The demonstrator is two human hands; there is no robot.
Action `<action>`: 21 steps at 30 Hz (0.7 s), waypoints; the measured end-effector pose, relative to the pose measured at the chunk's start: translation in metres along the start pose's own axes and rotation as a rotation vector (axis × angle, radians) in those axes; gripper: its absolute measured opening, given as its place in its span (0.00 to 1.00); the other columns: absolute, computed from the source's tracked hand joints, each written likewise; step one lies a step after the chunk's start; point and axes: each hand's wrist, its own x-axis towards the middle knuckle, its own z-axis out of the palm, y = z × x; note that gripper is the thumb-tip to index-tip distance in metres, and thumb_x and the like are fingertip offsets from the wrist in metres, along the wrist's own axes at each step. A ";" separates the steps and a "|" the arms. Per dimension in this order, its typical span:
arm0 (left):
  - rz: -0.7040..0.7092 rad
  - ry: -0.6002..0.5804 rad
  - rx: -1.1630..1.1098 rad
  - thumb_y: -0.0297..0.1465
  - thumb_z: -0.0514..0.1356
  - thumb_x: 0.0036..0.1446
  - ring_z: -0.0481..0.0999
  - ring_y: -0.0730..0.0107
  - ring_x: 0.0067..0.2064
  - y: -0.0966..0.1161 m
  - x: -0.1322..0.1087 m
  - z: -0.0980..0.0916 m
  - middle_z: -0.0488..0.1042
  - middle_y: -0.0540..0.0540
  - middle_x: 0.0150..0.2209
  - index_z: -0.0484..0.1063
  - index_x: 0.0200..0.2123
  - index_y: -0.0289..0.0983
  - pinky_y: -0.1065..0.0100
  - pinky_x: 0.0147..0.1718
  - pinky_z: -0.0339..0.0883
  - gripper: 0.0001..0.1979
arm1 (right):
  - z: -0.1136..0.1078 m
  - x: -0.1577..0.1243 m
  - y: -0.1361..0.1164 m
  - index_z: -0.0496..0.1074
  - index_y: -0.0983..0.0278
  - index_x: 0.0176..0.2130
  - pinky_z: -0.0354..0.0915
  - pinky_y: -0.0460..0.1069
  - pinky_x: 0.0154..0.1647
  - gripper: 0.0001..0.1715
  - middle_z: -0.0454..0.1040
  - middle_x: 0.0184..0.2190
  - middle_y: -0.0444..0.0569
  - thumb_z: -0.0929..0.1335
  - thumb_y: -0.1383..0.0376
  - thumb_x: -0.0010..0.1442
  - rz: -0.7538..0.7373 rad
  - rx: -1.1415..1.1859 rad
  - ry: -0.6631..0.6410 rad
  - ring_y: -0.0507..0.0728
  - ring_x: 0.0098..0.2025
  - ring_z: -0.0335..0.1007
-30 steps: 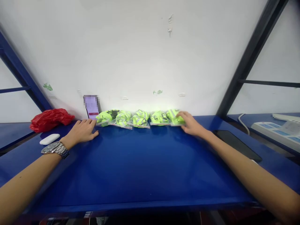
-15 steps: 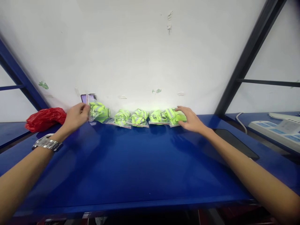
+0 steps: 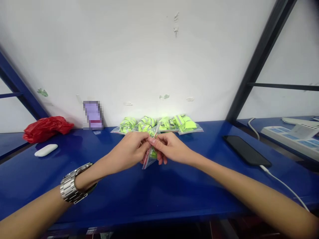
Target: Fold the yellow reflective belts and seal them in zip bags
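A clear zip-lock bag [image 3: 149, 158] with a red seal line is held upright and slanted above the table's middle. Bright yellow-green material shows inside it, mostly hidden by my fingers. My left hand [image 3: 132, 147], with a metal watch on the wrist, pinches the bag's sealing edge. My right hand [image 3: 174, 147] grips the same edge from the other side, its thumb touching the left fingertips. Behind the hands, several bagged yellow-green reflective vests [image 3: 184, 123] lie in a row along the wall.
On the left of the blue table [image 3: 119, 199] lie a red plastic bag [image 3: 48, 127] and a white rounded case [image 3: 46, 150]. A phone [image 3: 93, 114] leans on the wall. At right are a black phone [image 3: 245, 150] on a cable and a white power strip [image 3: 291, 139].
My left hand has brought the bag from the row's left end to the middle. My right hand has left the row's right end and taken hold of that bag too.
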 end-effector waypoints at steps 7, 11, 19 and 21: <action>-0.153 -0.232 -0.415 0.36 0.53 0.61 0.81 0.65 0.29 0.002 0.001 -0.003 0.79 0.43 0.28 0.72 0.32 0.34 0.66 0.31 0.78 0.13 | -0.004 -0.006 -0.002 0.62 0.65 0.28 0.57 0.40 0.12 0.18 0.65 0.18 0.39 0.61 0.56 0.67 -0.018 0.024 -0.023 0.47 0.15 0.65; -0.182 -0.187 -0.383 0.35 0.54 0.58 0.81 0.64 0.29 0.002 -0.001 0.002 0.79 0.44 0.26 0.71 0.28 0.35 0.65 0.31 0.78 0.12 | 0.001 -0.007 -0.007 0.61 0.64 0.26 0.59 0.40 0.13 0.14 0.67 0.18 0.39 0.61 0.64 0.63 0.015 -0.057 -0.008 0.47 0.16 0.67; 0.090 0.541 0.495 0.31 0.55 0.48 0.61 0.76 0.17 -0.014 -0.002 0.007 0.63 0.53 0.13 0.58 0.15 0.39 0.71 0.20 0.55 0.12 | -0.017 -0.011 -0.010 0.55 0.62 0.15 0.50 0.44 0.16 0.19 0.57 0.08 0.39 0.64 0.70 0.53 -0.005 -0.601 0.282 0.47 0.13 0.56; 0.182 0.565 0.557 0.30 0.54 0.51 0.58 0.77 0.18 -0.019 -0.002 0.003 0.61 0.54 0.14 0.57 0.17 0.39 0.71 0.20 0.53 0.12 | -0.025 -0.014 -0.006 0.57 0.62 0.16 0.51 0.45 0.18 0.18 0.59 0.09 0.40 0.63 0.69 0.55 0.029 -0.629 0.318 0.48 0.14 0.57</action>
